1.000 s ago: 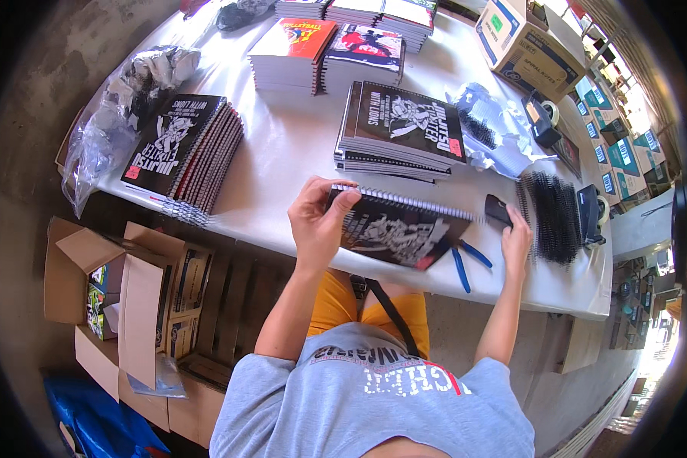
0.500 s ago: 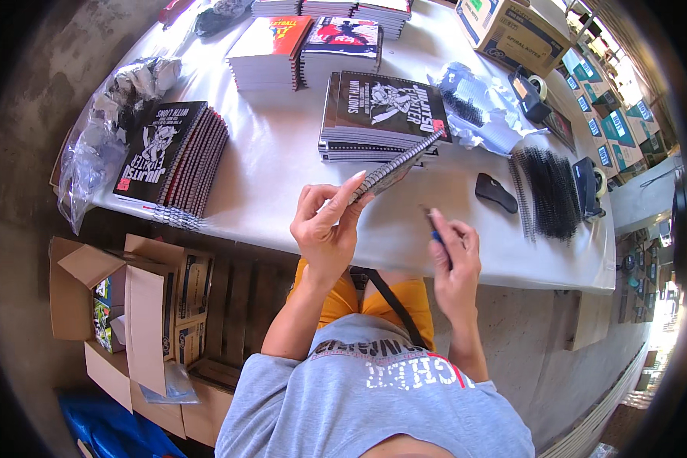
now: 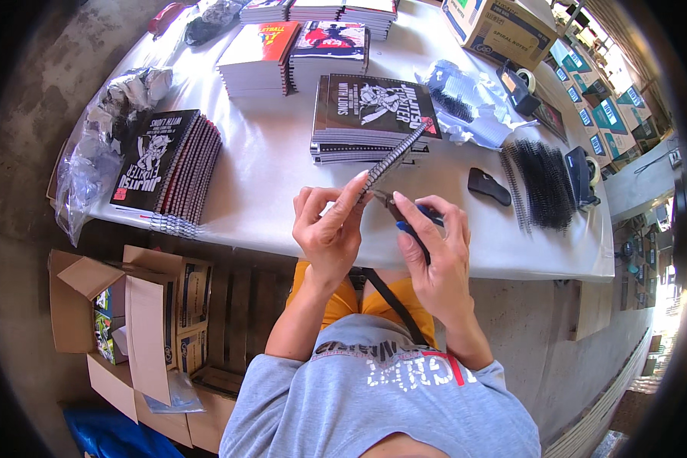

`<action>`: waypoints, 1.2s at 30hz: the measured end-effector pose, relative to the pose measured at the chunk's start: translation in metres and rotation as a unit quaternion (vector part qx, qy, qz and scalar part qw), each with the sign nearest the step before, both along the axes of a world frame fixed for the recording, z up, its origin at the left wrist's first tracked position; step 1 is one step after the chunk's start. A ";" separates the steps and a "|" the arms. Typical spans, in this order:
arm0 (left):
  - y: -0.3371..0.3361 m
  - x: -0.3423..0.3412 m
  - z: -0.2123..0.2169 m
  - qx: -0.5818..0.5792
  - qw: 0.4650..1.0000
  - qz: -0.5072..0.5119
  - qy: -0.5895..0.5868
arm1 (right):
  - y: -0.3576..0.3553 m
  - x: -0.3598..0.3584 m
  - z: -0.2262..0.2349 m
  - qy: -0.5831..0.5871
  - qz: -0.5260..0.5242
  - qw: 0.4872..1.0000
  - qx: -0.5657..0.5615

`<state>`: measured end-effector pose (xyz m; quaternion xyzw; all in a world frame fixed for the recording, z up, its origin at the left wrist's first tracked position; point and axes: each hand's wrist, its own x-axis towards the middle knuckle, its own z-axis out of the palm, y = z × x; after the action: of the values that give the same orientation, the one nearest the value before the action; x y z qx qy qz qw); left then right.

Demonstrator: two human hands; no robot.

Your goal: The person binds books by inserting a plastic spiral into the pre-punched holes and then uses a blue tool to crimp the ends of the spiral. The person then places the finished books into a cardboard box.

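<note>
A spiral notebook (image 3: 393, 162) is tilted up on edge, its coil side toward me, pinched in my left hand (image 3: 330, 229). My right hand (image 3: 437, 256) grips blue-handled pliers (image 3: 407, 217), whose jaws touch or nearly touch the near end of the coil. Whether the jaws are closed on the wire I cannot make out. Just beyond lies a stack of black-covered notebooks (image 3: 374, 103). To the left is a second stack of black spiral notebooks (image 3: 156, 160), fanned with coils toward the right.
Black loose coils (image 3: 542, 187) lie at the right beside a dark stapler-like tool (image 3: 488, 186) and a tape dispenser (image 3: 582, 179). Crumpled plastic (image 3: 91, 175) covers the left edge. A carton (image 3: 500, 34) stands far right; an open cardboard box (image 3: 145, 328) sits below the table, left.
My right hand has moved left and up, bringing the pliers to the coil's near end. My left hand keeps hold of the notebook, which now stands a little steeper.
</note>
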<state>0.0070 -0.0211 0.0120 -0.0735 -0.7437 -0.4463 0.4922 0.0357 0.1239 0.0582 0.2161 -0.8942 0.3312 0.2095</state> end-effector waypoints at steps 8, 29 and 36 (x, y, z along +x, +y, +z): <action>0.002 0.000 -0.001 -0.033 0.999 0.005 0.010 | 0.004 -0.001 0.000 -0.100 0.104 0.989 -0.043; -0.066 0.027 0.026 0.435 0.875 -0.201 0.072 | 0.027 -0.073 -0.075 -0.133 0.062 0.975 -0.169; -0.158 0.051 0.058 0.355 0.920 -0.002 0.165 | -0.123 -0.133 0.012 -0.112 0.257 0.897 -0.341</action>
<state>0.0580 -0.1795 0.0701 0.0322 -0.4443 -0.6637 0.6009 -0.0970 0.0006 0.0699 0.3148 -0.6576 0.6801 0.0765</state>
